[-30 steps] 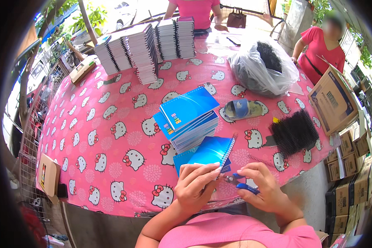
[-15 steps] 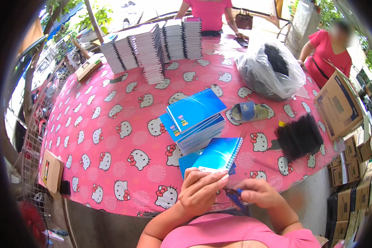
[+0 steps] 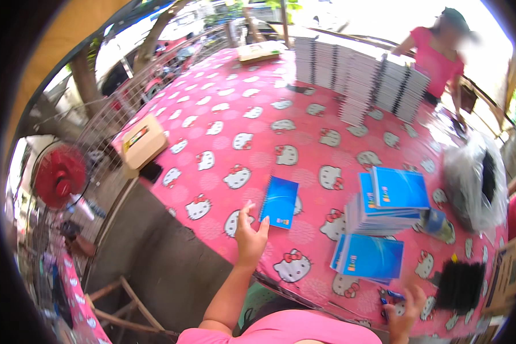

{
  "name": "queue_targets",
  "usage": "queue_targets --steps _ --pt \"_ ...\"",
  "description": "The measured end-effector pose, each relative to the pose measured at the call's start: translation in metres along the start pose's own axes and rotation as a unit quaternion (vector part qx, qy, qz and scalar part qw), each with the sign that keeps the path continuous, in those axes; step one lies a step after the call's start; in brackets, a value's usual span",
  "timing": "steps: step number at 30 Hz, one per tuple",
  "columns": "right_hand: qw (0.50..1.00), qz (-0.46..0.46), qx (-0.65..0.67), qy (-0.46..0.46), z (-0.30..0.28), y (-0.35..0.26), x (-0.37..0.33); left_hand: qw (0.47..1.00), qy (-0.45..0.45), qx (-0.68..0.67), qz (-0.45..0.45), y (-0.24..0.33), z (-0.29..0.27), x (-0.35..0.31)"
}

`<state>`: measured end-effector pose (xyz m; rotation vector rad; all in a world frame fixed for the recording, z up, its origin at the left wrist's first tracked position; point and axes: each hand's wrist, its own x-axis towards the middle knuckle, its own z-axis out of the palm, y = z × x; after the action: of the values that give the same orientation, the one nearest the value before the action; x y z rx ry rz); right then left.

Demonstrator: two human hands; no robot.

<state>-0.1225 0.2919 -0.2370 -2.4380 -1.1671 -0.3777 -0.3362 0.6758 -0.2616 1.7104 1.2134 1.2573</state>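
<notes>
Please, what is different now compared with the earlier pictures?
The spiral notebook that the left hand held by the small pile now lies farther left, with that hand open at its edge. The right hand looks looser beside the blue-handled pliers; I cannot tell if it released them. The taller blue stack and plastic bag stayed.

Left hand (image 3: pixel 251 238) outstretched, right hand (image 3: pixel 404 315) half-curled

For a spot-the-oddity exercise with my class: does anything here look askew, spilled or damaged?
The top notebook on the taller blue pile sits askew, shifted right so the cover beneath shows; the edges don't line up. No spill or damage is visible.
</notes>
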Motion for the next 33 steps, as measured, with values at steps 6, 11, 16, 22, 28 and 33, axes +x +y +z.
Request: queue_targets --steps 6,11,16,22,28,33 --pt "0.993 0.114 -0.009 -0.012 0.022 0.076 0.014 0.979 0.137 0.152 0.023 -0.062 -0.052 0.046" --pt "0.967 0.243 -0.072 0.002 0.018 0.097 0.027 0.978 0.135 0.154 0.04 -0.066 -0.044 0.041" --pt "0.98 0.168 0.051 0.098 -0.023 0.036 0.102 0.998 0.027 0.031 0.052 0.035 -0.011 0.016" --pt "0.889 0.204 0.391 -0.125 -0.007 -0.04 0.131 0.944 -0.285 -0.111 0.121 0.129 0.04 -0.046" --pt "0.887 0.25 0.368 -0.127 -0.014 -0.036 0.128 0.921 -0.346 -0.18 0.021 0.129 0.047 -0.054" --pt "0.871 0.203 0.448 0.002 0.007 -0.043 0.121 0.901 -0.338 -0.269 0.042 0.146 0.064 -0.069"
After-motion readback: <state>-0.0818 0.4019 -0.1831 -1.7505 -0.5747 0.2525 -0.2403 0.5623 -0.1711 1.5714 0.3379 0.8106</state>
